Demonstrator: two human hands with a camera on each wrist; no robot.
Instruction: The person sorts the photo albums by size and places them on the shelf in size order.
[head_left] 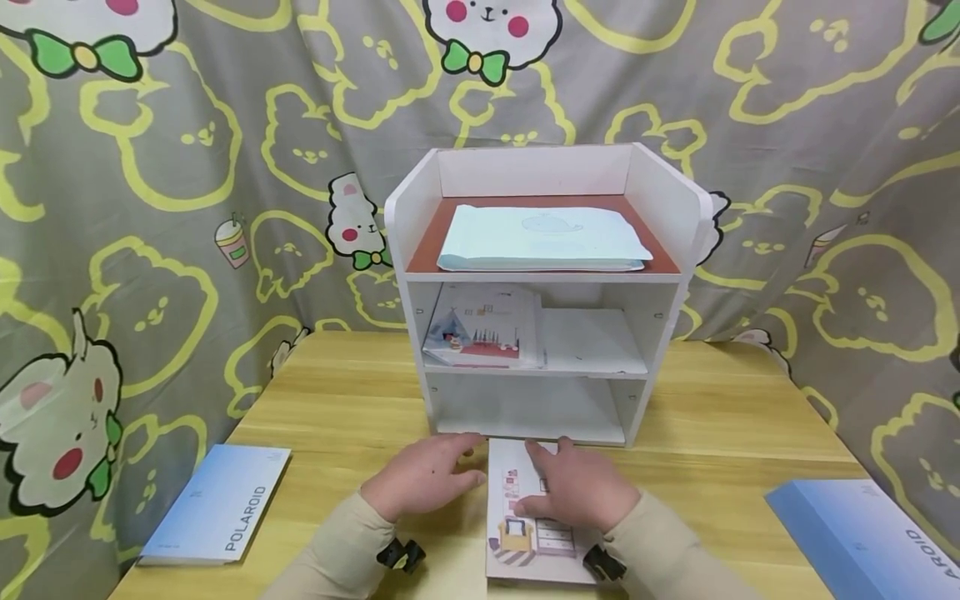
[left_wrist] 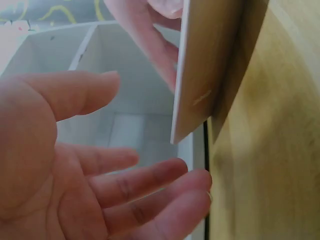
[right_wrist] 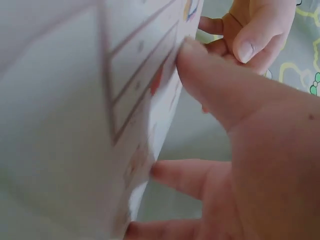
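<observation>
step: right hand (head_left: 573,492) is gripping the picture book (head_left: 525,533), left hand (head_left: 423,479) is hovering open beside it | next: sliding it level into the shelf's (head_left: 540,292) bottom slot

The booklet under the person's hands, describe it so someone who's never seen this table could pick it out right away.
Start at the white three-tier shelf unit on the wooden table. Directly before its bottom opening lies the booklet, gripped by the right hand, the left hand beside it. Unlike the two plain blue POLAROID books at the table's sides, its white cover shows cartoon furniture.
</observation>
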